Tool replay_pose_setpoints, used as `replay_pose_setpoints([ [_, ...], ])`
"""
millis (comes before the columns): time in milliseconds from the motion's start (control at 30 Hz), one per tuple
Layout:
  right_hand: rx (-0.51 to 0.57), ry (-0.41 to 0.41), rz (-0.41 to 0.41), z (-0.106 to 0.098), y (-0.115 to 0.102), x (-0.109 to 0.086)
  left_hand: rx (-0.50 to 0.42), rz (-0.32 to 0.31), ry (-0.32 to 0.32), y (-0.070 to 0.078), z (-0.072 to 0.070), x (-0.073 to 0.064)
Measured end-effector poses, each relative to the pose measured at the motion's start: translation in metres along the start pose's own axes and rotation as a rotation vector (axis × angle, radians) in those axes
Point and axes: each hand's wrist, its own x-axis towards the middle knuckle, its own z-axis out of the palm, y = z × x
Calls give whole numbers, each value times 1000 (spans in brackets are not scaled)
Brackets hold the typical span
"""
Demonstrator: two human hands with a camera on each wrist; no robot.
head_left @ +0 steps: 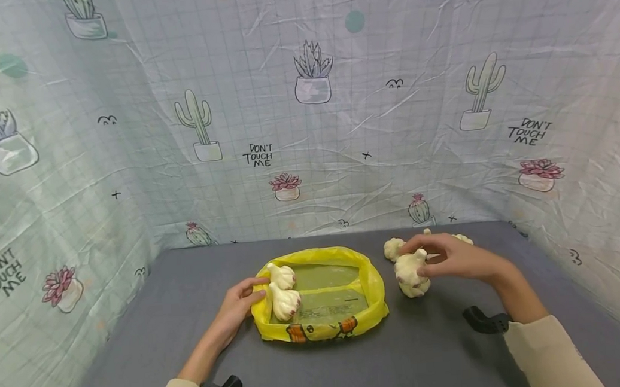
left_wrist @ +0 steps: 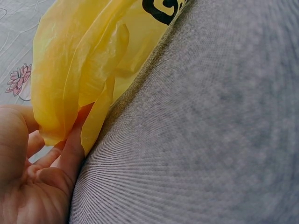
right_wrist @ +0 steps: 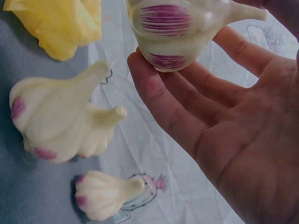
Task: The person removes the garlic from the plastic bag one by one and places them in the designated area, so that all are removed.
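Note:
A yellow plastic bag (head_left: 374,285) lies wide open on the table, its mouth facing up. Two garlic bulbs (head_left: 285,303) sit inside it, against the left side. At that same side my left hand (head_left: 237,306) pinches the bag's edge; folds of yellow plastic (left_wrist: 60,79) hang between thumb and fingers in the left wrist view. My right hand (head_left: 457,258) holds a garlic bulb (right_wrist: 173,35) with purple streaks, gripped by the fingertips, to the right of the bag. Just below this bulb in the head view another garlic bulb (head_left: 415,289) shows, partly covered.
More garlic bulbs, among them one at the back (head_left: 393,249) and one at the right (head_left: 463,239), lie around and behind my right hand on the grey table (head_left: 189,322). A patterned cloth (head_left: 359,124) hangs behind and along both sides.

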Motion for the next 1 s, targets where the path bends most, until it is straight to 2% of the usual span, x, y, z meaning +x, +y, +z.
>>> replay_pose_setpoints([
  [533,-17,52,23,-10,23,-10,-2,-1,4,-2,-1,1],
  [1000,-112,127,73,-22,38,-25,6,-9,20,-2,0,3],
])
